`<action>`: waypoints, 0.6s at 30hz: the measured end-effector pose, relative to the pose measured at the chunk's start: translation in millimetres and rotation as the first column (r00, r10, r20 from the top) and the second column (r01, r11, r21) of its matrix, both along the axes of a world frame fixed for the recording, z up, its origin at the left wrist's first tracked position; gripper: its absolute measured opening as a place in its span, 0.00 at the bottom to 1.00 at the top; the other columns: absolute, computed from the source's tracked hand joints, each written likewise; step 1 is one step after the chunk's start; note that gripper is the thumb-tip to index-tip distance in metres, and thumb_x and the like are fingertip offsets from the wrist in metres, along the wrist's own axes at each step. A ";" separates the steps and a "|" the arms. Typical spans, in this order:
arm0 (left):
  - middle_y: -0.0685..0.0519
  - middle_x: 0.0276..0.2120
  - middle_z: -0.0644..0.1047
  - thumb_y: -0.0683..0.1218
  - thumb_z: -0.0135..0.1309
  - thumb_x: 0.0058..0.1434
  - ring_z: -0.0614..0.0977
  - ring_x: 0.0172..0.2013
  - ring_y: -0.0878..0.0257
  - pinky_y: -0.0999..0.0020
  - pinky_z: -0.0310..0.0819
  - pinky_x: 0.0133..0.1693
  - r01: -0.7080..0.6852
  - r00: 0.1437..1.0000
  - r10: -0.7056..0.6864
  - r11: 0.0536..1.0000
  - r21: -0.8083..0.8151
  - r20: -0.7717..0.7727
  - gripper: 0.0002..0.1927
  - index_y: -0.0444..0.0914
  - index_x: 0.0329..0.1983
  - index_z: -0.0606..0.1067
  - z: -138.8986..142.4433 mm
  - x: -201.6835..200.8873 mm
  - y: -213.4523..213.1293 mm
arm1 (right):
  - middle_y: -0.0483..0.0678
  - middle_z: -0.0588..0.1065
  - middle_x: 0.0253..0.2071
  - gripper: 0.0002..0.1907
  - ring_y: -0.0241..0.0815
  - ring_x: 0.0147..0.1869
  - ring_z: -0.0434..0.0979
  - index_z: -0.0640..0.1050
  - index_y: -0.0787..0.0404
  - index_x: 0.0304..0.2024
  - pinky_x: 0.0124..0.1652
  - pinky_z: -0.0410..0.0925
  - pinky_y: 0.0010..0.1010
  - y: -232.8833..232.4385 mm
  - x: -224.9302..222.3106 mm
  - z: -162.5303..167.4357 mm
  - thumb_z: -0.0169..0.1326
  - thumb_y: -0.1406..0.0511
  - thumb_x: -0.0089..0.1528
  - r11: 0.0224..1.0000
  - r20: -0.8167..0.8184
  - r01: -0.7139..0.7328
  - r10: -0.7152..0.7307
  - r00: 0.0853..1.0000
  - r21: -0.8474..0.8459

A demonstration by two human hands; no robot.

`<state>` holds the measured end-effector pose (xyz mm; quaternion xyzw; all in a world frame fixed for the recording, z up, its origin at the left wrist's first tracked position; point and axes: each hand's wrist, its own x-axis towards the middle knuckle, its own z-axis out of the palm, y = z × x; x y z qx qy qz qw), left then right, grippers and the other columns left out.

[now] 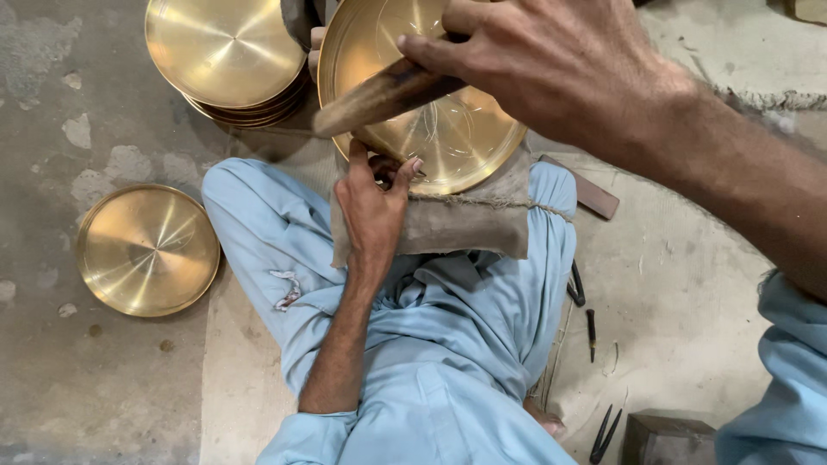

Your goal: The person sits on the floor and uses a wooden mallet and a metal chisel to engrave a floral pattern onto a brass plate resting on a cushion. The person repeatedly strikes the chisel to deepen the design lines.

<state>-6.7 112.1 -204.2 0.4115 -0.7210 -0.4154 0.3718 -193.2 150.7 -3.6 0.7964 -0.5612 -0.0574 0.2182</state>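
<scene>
A shiny brass plate (pixel 457 142) rests on a grey cloth pad (pixel 465 226) laid over my crossed legs. My left hand (pixel 372 202) pinches a small thin tool against the plate's near rim. Raised above the plate, my right hand (pixel 551 69) grips a wooden handle (pixel 383 96) that slants down to the left; the tool's head is hidden. Both legs are in light blue trousers.
A stack of brass plates (pixel 226 53) stands at the top left, and a single brass plate (pixel 148 250) lies on the concrete floor at left. Small dark metal tools (pixel 591 331) and pliers (pixel 605 435) lie on the floor at right, beside a dark block (pixel 668 437).
</scene>
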 end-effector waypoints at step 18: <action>0.42 0.33 0.84 0.46 0.69 0.57 0.88 0.34 0.55 0.62 0.83 0.35 0.012 0.999 -0.012 1.000 -0.002 0.051 0.31 0.28 0.57 0.69 1.7 -1.9 1.2 | 0.44 0.81 0.45 0.25 0.39 0.42 0.82 0.76 0.48 0.68 0.33 0.75 0.33 -0.6 -7.9 -5.5 0.56 0.66 0.67 0.999 0.040 0.020 -0.019 0.999 -0.028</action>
